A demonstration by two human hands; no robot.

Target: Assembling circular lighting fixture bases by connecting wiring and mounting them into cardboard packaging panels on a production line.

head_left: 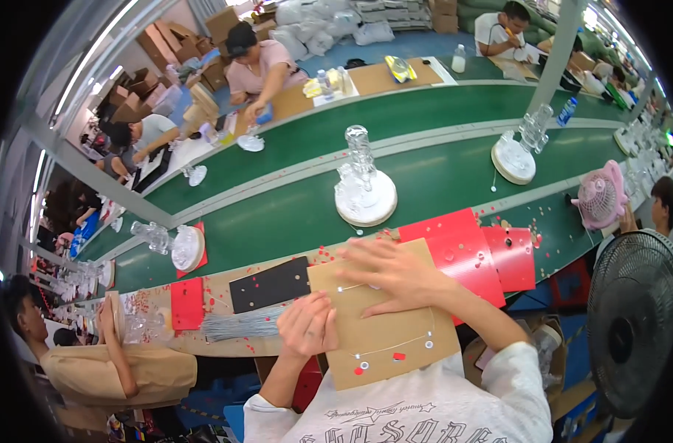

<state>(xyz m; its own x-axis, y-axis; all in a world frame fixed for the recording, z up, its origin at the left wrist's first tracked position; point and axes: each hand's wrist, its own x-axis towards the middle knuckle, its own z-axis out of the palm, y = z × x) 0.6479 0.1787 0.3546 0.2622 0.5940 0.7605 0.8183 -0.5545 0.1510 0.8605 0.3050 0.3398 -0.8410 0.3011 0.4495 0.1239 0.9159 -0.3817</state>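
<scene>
A tan cardboard sheet (395, 321) is tilted up against my front, over the near edge of the work table. At its left edge my left hand (307, 323) is closed, with the fingers curled around the rim. My right hand (392, 273) lies across the upper part of the sheet, fingers spread. A thin wire (395, 343) crosses the lower part, with small round white discs near its two ends. Beside it are small red bits (400, 356). A second short wire with white ends (355, 287) runs partly under my right hand.
Glossy red sheets (451, 251) lie to the right. A black sheet (268, 284), a bundle of grey wires (240, 323) and a red piece (187, 303) lie left. Beyond, clear ornaments on round white bases (366, 199) stand on the green conveyor (277, 214). A black fan (628, 317) stands right; co-workers sit around.
</scene>
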